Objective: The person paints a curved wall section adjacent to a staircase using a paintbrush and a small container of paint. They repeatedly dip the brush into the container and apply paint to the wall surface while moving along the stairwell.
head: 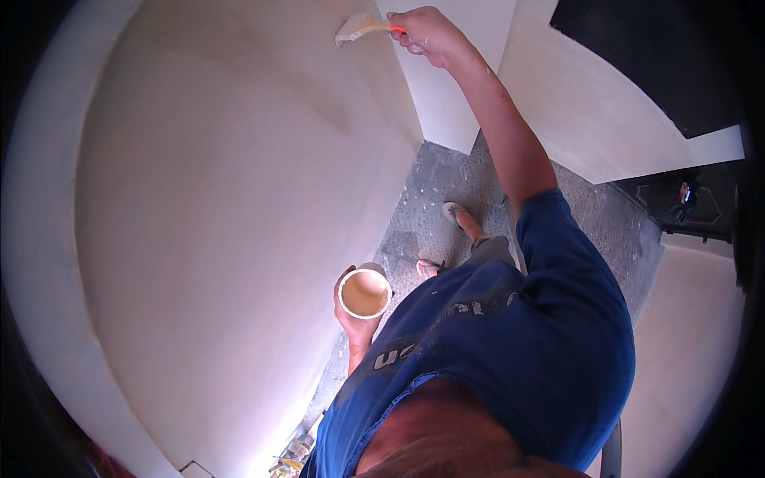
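My right hand (425,36) is stretched far out and grips the orange handle of a paintbrush (364,27). The brush's pale, paint-coated bristles meet the cream wall (227,179) near the top of the view. Low beside the same wall, my left hand (357,325) holds a round white tub (366,293) by its side. Cream-coloured paint lies inside the tub, and its open mouth faces up towards me. Darker, damp-looking patches mark the wall below and left of the brush.
A speckled grey floor (412,191) runs along the wall's foot. A white wall section (454,89) stands at the corner ahead. To the right are a dark panel (633,54) and a black door-like panel (705,203). Assorted containers (296,451) sit on the floor near the bottom edge.
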Available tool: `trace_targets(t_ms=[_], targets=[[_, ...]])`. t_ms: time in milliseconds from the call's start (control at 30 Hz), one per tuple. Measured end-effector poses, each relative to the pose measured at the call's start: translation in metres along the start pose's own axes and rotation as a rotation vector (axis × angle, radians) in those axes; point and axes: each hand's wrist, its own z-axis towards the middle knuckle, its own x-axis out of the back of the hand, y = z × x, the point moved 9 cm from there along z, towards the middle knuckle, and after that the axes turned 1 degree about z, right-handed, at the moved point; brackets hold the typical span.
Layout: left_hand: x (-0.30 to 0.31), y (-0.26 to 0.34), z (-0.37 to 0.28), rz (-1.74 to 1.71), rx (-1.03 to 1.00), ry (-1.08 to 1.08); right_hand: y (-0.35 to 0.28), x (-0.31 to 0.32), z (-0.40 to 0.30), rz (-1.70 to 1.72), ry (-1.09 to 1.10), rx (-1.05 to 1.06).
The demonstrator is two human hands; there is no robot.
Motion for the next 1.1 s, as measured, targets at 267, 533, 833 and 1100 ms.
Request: trace_targets(t_ms=[267, 533, 833, 1100], targets=[[-0.001, 0.024, -0.012, -0.055, -0.03, 0.055, -0.079, 0.013, -0.03, 0.024, -0.018, 0.282], [0.001, 0.035, -0.017, -0.07, -0.006, 0.096, -0.127, 0.03, -0.064, 0.242, -0.083, 0.406], [-0.003, 0.045, -0.015, -0.061, 0.049, 0.17, -0.136, 0.026, -0.018, 0.445, -0.089, 0.601], [-0.006, 0.046, -0.016, -0.012, 0.108, 0.243, -0.016, 0.005, 0.031, 0.378, -0.112, 0.35]])
